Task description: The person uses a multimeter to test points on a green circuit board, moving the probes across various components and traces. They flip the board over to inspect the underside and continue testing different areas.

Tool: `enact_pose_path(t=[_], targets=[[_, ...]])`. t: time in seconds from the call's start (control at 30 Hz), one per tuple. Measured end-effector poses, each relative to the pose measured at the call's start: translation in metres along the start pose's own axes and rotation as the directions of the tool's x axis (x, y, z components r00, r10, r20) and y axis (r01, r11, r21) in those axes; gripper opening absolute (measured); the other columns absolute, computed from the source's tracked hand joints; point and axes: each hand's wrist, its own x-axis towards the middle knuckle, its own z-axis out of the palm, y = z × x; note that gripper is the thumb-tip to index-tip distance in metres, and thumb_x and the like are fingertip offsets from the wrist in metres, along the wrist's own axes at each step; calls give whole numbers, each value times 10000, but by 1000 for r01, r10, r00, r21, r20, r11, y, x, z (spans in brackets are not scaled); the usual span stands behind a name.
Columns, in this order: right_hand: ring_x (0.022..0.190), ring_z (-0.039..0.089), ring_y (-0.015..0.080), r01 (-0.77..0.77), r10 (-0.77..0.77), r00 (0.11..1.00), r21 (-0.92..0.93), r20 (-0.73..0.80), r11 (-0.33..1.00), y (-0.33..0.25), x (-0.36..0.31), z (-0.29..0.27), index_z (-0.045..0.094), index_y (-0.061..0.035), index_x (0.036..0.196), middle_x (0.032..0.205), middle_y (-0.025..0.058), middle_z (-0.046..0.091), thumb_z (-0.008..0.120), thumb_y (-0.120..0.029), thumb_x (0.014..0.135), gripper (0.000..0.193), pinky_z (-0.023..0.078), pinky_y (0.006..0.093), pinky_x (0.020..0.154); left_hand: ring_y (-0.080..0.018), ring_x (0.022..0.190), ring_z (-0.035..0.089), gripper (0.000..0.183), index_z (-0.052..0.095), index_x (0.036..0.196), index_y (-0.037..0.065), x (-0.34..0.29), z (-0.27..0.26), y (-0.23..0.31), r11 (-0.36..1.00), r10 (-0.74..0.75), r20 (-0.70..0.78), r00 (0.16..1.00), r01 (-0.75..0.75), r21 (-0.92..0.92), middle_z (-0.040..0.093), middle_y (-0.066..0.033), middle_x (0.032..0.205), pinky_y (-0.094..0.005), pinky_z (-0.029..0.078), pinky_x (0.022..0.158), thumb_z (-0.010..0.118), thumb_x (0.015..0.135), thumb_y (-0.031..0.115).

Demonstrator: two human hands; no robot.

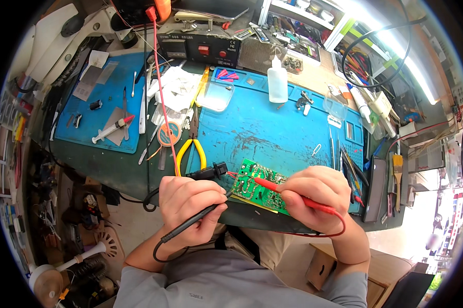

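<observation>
"Where the two hands meet the work, what is each one grasping?"

"Left hand [193, 205]: fingers closed around a black probe [190, 222], cable curving down past the wrist. Right hand [318, 197]: thumb and fingers pinched on a red probe [266, 184], its lead looping down beside the wrist."

"Position of the circuit board [249, 194]?"

"Green, with components fitted, it lies between the hands at the near edge of a blue mat [257, 128]. The right hand covers part of its right end."

"Contact at the tips?"

"The red tip is over the board's upper left portion, the black tip at its left edge. Whether either touches cannot be determined."

"Adjacent items?"

"A black connector [208, 172] just left of the board, red wires between them. Yellow-handled pliers [201, 154] lie behind it, handles spread. Further back, a white squeeze bottle [277, 84] stands upright on the mat. Well to the left, a syringe [108, 131] lies on a second blue mat [90, 136]."
</observation>
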Motion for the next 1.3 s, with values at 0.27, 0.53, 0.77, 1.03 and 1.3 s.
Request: enact_pose_path(t=[0.27, 0.53, 0.77, 1.03, 1.3], targets=[[555, 608, 171, -34, 37, 993, 30, -111, 999, -6, -3, -7, 666, -46, 839, 684, 62, 655, 668, -175, 902, 144, 452, 273, 486, -174, 739, 558, 124, 634, 931, 141, -8, -2, -2, 999, -19, -93, 995, 15, -40, 691, 17, 915, -322, 374, 720, 707, 838, 180], [523, 593, 168, 3, 0, 998, 45, -65, 999, -1, -4, -12, 676, -49, 833, 671, 49, 646, 689, -130, 849, 83, 449, 279, 467, -161, 738, 553, 114, 609, 952, 142, -16, -1, -6, 997, 16, -179, 984, -29, -69, 678, 17, 914, -320, 374, 723, 676, 863, 170], [530, 598, 166, -22, 24, 997, 25, -70, 999, -4, -4, -11, 668, -54, 827, 676, 43, 650, 680, -107, 860, 64, 453, 279, 470, -186, 741, 547, 124, 578, 956, 114, -15, -2, -6, 998, 40, -116, 992, -46, -48, 659, -28, 898, -336, 387, 723, 649, 888, 190], [565, 625, 181, -95, 100, 992, 71, -78, 993, -7, -5, -9, 659, -47, 830, 694, 55, 663, 710, -62, 823, 54, 478, 282, 493, -190, 723, 547, 115, 587, 936, 108, -13, -2, -5, 999, 28, -102, 994, -32, -43, 662, -27, 880, -337, 389, 723, 653, 864, 169], [616, 658, 221, -84, 86, 996, 109, -17, 991, -5, 2, -9, 665, 6, 848, 722, 115, 670, 744, -103, 812, 139, 527, 302, 546, -173, 712, 548, 128, 614, 931, 140, -14, 0, -6, 998, 3, -140, 990, -12, -60, 674, 27, 866, -324, 376, 714, 678, 821, 148]])
